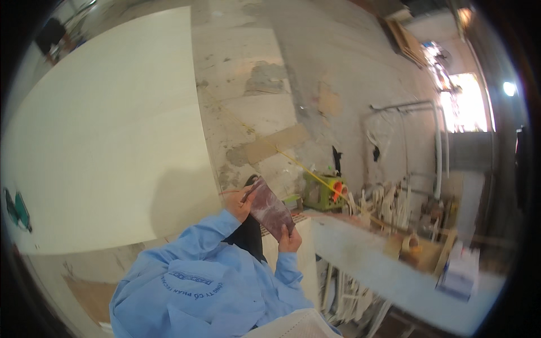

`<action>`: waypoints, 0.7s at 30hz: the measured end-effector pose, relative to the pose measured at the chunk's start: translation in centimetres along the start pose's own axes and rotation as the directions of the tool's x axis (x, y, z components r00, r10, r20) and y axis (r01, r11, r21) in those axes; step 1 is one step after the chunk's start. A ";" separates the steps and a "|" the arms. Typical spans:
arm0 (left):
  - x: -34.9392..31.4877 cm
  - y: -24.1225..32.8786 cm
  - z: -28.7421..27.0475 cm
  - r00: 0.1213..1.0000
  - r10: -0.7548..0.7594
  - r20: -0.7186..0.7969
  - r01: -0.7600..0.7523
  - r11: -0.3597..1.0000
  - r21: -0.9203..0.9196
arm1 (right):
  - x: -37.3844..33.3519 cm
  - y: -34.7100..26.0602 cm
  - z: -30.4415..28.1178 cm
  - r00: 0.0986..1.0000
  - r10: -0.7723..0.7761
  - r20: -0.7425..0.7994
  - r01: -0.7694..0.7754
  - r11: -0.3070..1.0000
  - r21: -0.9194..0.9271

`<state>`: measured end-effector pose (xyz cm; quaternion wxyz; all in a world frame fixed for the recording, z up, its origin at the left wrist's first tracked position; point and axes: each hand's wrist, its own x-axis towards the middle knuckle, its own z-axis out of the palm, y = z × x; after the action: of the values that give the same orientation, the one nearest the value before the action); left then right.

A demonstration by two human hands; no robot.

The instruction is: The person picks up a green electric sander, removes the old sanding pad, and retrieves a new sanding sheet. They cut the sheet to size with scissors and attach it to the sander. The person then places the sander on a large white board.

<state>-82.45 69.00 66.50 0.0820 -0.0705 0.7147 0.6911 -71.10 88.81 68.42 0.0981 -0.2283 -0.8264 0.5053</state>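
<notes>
Between my two hands is a dark reddish-brown sheet of sandpaper (271,211), streaked with whitish dust. My left hand (239,205) grips its upper left end, and my right hand (289,241) pinches the lower right end. The sheet is held tilted in front of my body, apart from the large white panel (112,124) on the left. Both forearms are in light blue sleeves. The sheet's underside and some fingertips behind it are hidden.
A green machine (318,192) with an orange part stands ahead on the right, a yellow cord (301,164) running past it. A tape roll (411,244) and a white box (459,272) lie on the right-hand surface. A metal pipe frame (438,152) stands beyond. A dark green object (21,209) rests at the panel's left edge.
</notes>
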 end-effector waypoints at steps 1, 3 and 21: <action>1.0 0.2 0.3 0.990 0.076 -0.119 -0.063 0.992 0.112 | 3.0 1.2 -1.1 0.957 0.208 0.204 -0.217 0.976 0.021; 4.4 0.6 -1.0 0.945 0.136 -0.298 -0.045 0.955 0.294 | 11.7 4.8 -1.3 0.726 0.428 0.539 -0.459 0.885 -0.085; 9.1 -0.9 -6.3 0.396 0.113 -0.911 0.295 0.924 0.243 | 54.0 51.2 -14.3 0.958 0.204 0.201 -0.162 0.965 -0.207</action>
<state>-91.23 62.80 63.88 -0.2721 -0.4596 0.7520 0.3862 -98.54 145.54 26.35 -0.0633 -0.2549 -0.8514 0.4540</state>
